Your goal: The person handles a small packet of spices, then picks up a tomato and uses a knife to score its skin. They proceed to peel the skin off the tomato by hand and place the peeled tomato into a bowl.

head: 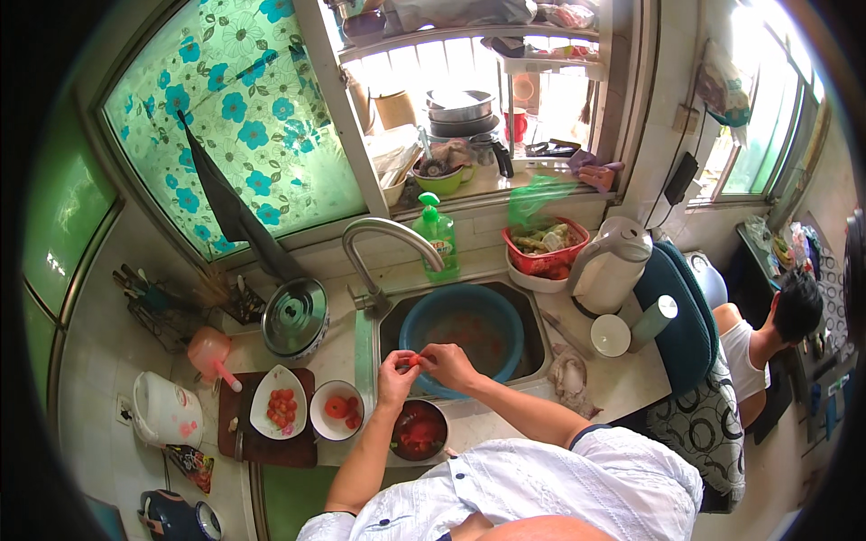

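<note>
My left hand (396, 380) pinches a small red fruit (414, 361), probably a cherry tomato, between its fingertips. My right hand (449, 367) meets it from the other side, fingers also on the fruit. Both are above the near left rim of a blue plastic basin (410, 312), which sits in the sink (541, 351) holding murky water with reddish pieces. Below my left forearm a metal bowl (443, 454) contains dark liquid and red tomato pieces. Left of it, a white bowl (321, 420) holds a larger tomato (335, 406) and smaller ones. A white dish (270, 382) carries several small tomatoes (281, 408).
Behind the basin stand a curved faucet (369, 270) and a green soap bottle (438, 247). A knife (565, 329), a rag (570, 375), a cup (610, 336) and an electric kettle (609, 267) are at right. A cutting board (233, 399) supports the dish. Another person (751, 351) sits far right.
</note>
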The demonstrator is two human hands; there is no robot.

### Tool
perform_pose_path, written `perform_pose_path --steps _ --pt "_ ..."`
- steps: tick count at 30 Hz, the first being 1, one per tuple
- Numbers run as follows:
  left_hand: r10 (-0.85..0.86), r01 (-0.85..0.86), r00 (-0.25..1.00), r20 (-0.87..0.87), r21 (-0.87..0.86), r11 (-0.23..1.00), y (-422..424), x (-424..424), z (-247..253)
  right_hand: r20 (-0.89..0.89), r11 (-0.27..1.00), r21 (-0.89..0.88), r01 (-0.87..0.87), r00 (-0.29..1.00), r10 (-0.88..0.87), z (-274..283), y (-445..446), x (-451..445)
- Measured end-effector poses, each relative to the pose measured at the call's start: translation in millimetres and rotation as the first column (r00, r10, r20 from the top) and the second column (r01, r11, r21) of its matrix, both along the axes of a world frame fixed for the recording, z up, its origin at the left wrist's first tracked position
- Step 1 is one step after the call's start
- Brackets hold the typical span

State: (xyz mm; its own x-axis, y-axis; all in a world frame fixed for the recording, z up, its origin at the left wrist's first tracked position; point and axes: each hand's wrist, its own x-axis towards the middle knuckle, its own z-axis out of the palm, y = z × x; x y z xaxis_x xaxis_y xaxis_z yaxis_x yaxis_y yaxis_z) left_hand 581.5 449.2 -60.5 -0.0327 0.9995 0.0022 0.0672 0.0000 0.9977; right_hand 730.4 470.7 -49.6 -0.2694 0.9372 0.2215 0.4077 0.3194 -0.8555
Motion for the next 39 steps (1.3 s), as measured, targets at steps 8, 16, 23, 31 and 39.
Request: perform_pose_path --steps 8,16,23,31,39 --pt "0.000 0.000 0.999 -0.032 -0.008 1.000 0.7 1.9 -0.9 0.141 0.990 0.139 -0.022 0.990 0.002 3.9 -1.5 1.1" --pt "-0.078 0.092 0.989 0.127 -0.103 0.990 -0.4 -3.5 1.2 -0.209 0.955 -0.292 -0.054 0.978 -0.009 2.7 5.6 3.1" --pt "-0.120 0.262 0.802 0.585 -0.164 0.951 -2.2 1.3 19.4 -0.239 0.820 -0.572 -0.016 0.960 -0.148 -16.2 18.4 13.5" --pt "-0.019 0.088 0.918 0.395 -0.157 0.984 11.2 2.3 2.6 -0.341 0.972 -0.233 0.012 0.935 -0.094 -21.5 12.4 14.9" --pt "-0.043 0.047 0.996 -0.078 0.045 0.998 13.0 11.4 -6.0 -0.178 0.960 -0.279 -0.004 0.983 -0.048 2.2 12.3 13.9"
